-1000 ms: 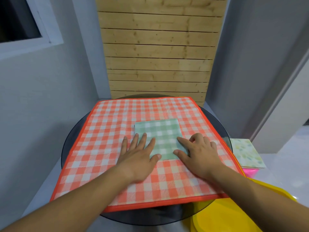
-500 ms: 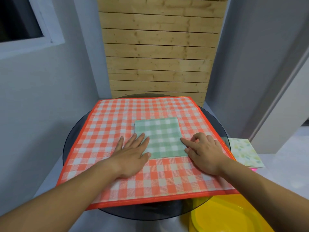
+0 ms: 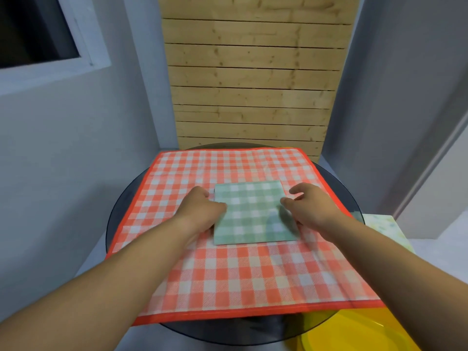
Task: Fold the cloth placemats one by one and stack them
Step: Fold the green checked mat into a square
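Placemat [image 3: 253, 214] between left hand [image 3: 200, 209], right hand [image 3: 311, 206]

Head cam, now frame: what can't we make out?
Head view:
- Left hand: fingers curled under the palm at the green placemat edge; grip unclear.
- Right hand: blurred; pinch on that placemat unclear.
- Yellow tub: cut off by the bottom edge.
- Floral cloth: partly behind the right forearm.

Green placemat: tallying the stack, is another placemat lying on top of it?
No, atop the green placemat are only the left hand and right hand.
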Tool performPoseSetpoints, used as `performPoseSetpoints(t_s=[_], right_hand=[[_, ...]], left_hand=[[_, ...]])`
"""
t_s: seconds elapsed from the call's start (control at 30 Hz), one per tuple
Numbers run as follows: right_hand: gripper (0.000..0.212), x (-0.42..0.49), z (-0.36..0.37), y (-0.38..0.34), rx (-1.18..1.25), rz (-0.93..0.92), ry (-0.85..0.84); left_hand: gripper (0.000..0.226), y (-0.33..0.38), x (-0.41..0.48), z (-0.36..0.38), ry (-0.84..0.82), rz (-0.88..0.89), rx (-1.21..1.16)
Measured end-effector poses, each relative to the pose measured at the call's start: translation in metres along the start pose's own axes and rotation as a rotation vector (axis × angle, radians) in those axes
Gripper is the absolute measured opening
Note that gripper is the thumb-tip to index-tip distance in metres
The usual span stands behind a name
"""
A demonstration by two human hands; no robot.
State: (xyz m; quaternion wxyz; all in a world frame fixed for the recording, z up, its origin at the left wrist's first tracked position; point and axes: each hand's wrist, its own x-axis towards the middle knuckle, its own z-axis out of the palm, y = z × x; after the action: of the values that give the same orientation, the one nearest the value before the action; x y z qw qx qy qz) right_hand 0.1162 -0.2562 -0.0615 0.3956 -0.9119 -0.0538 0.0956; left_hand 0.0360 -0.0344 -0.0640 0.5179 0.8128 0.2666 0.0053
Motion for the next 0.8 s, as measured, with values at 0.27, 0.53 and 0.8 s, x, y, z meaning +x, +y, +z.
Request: performPoseSetpoints(t_s=[0.27, 0.53, 0.8], right_hand=[[0.048, 0.007, 0.004, -0.005, 0.074, 0.135, -0.057], [0.042, 0.001, 0.004, 0.004, 0.176, 0.040, -0.050], [0.042, -0.039, -0.041, 0.035, 0.241, -0.082, 0.179]], left_hand=[[0.018, -0.001, 0.007, -0.003, -0.006, -0.046, -0.114], [0.023, -0.003, 0.004, 0.001, -0.026, 0.039, -0.100], [0.042, 0.015, -0.025, 0.038, -0.042, 0.166, -0.230]])
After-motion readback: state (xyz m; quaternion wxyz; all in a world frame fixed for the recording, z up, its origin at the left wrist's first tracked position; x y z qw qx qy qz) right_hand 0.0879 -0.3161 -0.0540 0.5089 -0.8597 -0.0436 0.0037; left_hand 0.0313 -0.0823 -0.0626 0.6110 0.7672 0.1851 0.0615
